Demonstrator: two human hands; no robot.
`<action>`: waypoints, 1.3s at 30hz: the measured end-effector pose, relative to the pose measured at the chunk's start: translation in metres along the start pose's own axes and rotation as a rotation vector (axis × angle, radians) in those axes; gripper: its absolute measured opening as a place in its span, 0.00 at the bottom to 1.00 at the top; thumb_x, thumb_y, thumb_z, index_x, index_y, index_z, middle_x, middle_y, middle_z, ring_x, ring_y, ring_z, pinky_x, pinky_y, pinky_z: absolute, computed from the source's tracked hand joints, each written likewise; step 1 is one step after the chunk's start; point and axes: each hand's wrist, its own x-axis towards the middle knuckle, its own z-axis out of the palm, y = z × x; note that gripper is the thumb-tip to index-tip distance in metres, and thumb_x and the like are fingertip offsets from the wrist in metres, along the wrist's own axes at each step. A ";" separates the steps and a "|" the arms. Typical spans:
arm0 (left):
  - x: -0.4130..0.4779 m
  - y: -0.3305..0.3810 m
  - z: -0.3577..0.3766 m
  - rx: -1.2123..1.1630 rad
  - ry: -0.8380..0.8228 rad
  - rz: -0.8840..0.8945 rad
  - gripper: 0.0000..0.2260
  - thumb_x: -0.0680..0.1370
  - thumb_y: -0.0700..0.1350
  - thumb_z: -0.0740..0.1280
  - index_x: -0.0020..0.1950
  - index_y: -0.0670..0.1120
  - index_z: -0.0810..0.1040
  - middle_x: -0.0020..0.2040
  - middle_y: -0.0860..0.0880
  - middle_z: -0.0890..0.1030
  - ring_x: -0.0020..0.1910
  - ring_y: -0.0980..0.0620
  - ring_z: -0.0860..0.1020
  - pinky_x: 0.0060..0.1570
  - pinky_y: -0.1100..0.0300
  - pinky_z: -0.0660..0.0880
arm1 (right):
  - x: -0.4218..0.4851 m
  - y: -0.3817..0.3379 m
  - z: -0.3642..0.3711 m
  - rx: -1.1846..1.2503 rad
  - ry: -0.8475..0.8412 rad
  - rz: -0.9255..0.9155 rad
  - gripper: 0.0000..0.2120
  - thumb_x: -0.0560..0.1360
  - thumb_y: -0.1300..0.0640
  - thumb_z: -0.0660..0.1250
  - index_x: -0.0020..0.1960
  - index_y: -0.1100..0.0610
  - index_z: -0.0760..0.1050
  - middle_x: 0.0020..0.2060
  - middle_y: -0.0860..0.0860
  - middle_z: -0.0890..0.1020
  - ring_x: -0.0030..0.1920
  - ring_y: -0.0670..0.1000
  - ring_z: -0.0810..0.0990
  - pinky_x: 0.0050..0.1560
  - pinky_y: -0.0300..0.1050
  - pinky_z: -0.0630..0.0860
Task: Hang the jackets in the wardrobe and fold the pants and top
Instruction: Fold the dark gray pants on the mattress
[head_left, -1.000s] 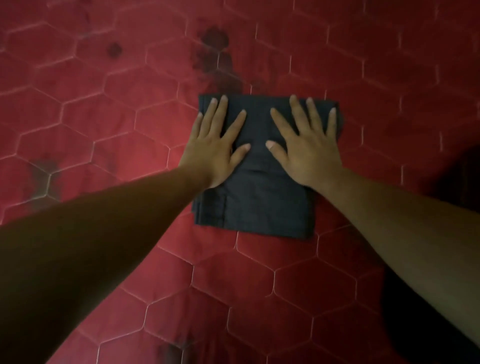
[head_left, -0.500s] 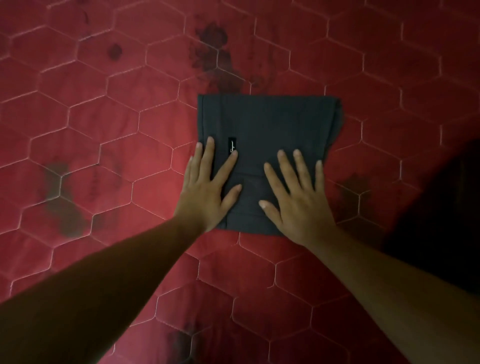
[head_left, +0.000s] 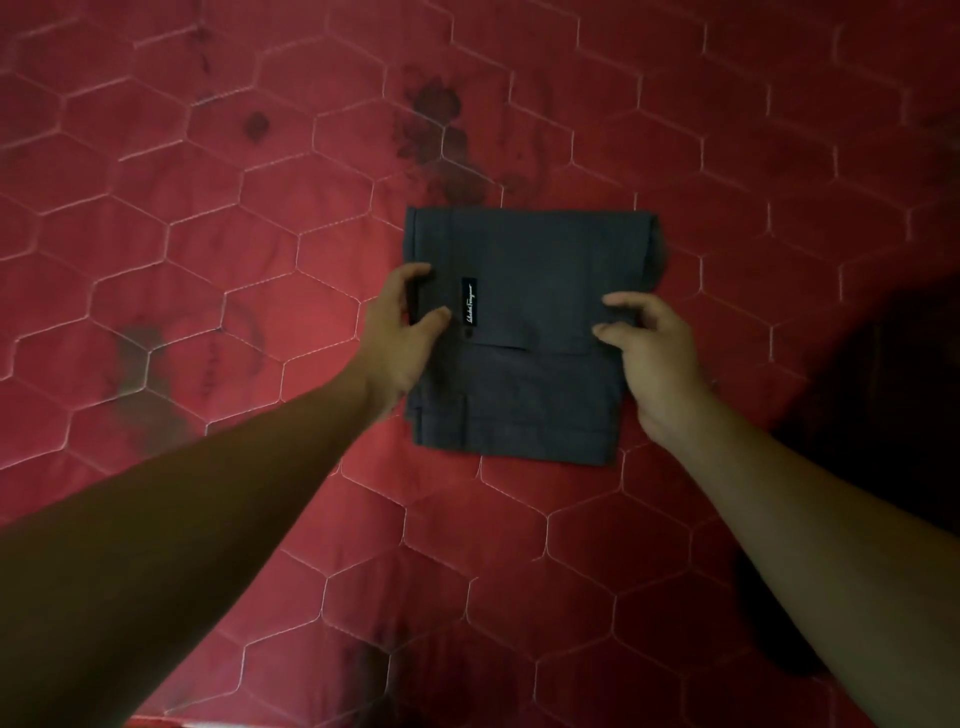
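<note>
Currently: folded dark-grey pants lie flat on the red quilted bedspread, between both hands. Left hand curls round their left edge, thumb on top, just left of the black label. Right hand pinches the right edge, fingers curled.

Pants: plain dark slate grey all over, seams the same shade.
Tag: black strip with white script lettering, just beside the left hand's thumb tip, on the side toward the right hand.
Cover: deep red, quilted in hexagons outlined with pale pinkish-white stitching.
Stains: dark brownish-black blotches on the red, beyond the fingertips of both hands; greyer smudges out past the back of the left hand.
Shadow: near-black patch over the red, outward of the right hand's knuckles.
</note>
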 end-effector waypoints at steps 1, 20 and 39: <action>-0.001 0.004 -0.002 -0.040 -0.043 -0.026 0.21 0.80 0.39 0.66 0.71 0.53 0.69 0.65 0.49 0.76 0.61 0.52 0.78 0.62 0.56 0.78 | 0.001 -0.007 -0.002 0.029 -0.066 0.026 0.14 0.70 0.62 0.74 0.52 0.48 0.83 0.57 0.50 0.84 0.57 0.51 0.83 0.59 0.51 0.82; -0.100 0.017 -0.038 0.199 -0.306 -0.087 0.26 0.78 0.30 0.67 0.73 0.49 0.70 0.64 0.48 0.76 0.60 0.53 0.78 0.53 0.67 0.78 | -0.086 -0.036 -0.012 -0.417 -0.432 0.070 0.24 0.68 0.70 0.75 0.56 0.45 0.84 0.59 0.46 0.81 0.57 0.46 0.80 0.53 0.37 0.77; -0.351 0.265 -0.193 0.571 -0.169 0.200 0.40 0.67 0.38 0.75 0.77 0.48 0.63 0.70 0.48 0.70 0.67 0.50 0.71 0.65 0.63 0.68 | -0.401 -0.299 -0.036 -0.856 -0.505 -0.416 0.40 0.72 0.61 0.74 0.78 0.45 0.61 0.65 0.50 0.66 0.64 0.49 0.72 0.60 0.38 0.70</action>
